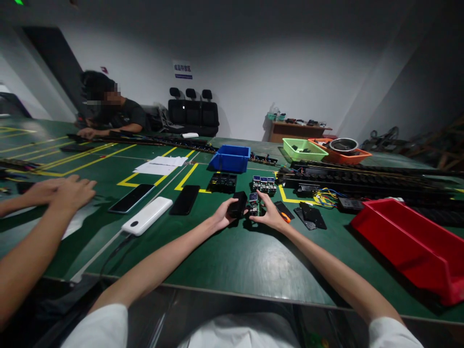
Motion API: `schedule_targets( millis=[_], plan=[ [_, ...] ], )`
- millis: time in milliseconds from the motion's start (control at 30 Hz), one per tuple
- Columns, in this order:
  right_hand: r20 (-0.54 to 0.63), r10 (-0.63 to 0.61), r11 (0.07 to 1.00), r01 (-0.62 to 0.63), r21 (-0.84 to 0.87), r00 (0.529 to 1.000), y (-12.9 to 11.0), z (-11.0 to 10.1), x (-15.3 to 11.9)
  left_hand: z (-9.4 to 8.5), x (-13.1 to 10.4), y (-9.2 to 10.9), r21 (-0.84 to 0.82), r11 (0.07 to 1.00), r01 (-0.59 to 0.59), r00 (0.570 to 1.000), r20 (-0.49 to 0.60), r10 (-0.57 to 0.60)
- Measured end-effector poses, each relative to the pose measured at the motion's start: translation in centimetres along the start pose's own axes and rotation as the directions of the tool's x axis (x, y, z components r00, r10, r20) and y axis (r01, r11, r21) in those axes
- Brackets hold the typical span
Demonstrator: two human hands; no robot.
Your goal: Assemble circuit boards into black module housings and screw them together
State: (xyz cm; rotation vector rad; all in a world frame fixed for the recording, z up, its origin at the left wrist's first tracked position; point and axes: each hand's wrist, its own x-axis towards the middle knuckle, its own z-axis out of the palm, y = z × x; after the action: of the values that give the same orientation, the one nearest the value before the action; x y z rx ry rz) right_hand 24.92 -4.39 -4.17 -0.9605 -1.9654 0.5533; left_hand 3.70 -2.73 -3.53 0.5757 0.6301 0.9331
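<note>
My left hand (224, 216) is closed around a small black plastic case (238, 205), held just over the green table. Close beside it, my right hand (270, 212) grips a small circuit board (253, 205) with a square display at its top, between thumb and fingers. The case and the board are side by side, with a narrow gap between them. Behind my hands stand a row of similar boards with displays (264, 183) and a group of black cases (222, 182). Right of my right hand, an orange-and-black tool (285, 215) lies beside flat black plates (313, 215).
A blue bin (231, 158) stands behind the parts, a red bin (409, 246) at the right. Left lie a black phone (185, 200), a white power bank (148, 216) and another phone (132, 198). A co-worker's hands (68, 193) rest at far left; another person (112, 104) sits across.
</note>
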Motion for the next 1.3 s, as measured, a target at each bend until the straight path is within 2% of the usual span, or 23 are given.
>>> schedule_targets(
  millis=[133, 267, 533, 667, 833, 967, 1100, 1300],
  plan=[
    [0.012, -0.063, 0.987, 0.064, -0.149, 0.998, -0.1, 0.4, -0.1, 0.0, -0.1, -0.2, 0.01, 0.999, 0.033, 0.999, 0.034, -0.033],
    [-0.019, -0.054, 0.978, 0.049, -0.202, 0.998, -0.3, 0.6, -0.2, 0.0, -0.2, -0.2, 0.089, 0.994, 0.059, 0.996, 0.064, -0.065],
    [0.09, -0.128, 0.947, 0.149, -0.283, 0.988, -0.7, 0.3, -0.2, 0.6, -0.6, -0.5, 0.206, 0.976, -0.066, 0.997, 0.062, 0.054],
    [0.095, -0.142, 0.969, 0.158, -0.192, 0.985, -1.1, 0.1, -0.2, 0.4, -0.4, -0.7, 0.227, 0.971, -0.08, 0.997, 0.02, 0.077],
    [-0.001, -0.08, 0.996, 0.08, 0.05, 0.997, -1.5, -0.1, -0.3, 0.0, -0.2, -0.6, 0.202, 0.977, -0.062, 0.998, 0.032, 0.057],
    [0.014, -0.012, 0.989, 0.009, 0.151, 1.0, -0.8, 0.0, -0.3, -0.1, -0.2, -0.5, 0.186, 0.981, -0.047, 0.999, 0.034, 0.041],
    [0.029, 0.035, 0.983, -0.039, 0.179, 0.999, -0.3, 0.1, -0.2, -0.1, -0.2, -0.5, 0.187, 0.981, -0.059, 0.997, 0.051, 0.051],
    [-0.033, -0.059, 0.994, 0.062, 0.086, 0.998, -1.1, 0.0, -0.2, -0.1, -0.2, -0.7, 0.214, 0.973, -0.085, 0.994, 0.084, 0.069]
  ],
)
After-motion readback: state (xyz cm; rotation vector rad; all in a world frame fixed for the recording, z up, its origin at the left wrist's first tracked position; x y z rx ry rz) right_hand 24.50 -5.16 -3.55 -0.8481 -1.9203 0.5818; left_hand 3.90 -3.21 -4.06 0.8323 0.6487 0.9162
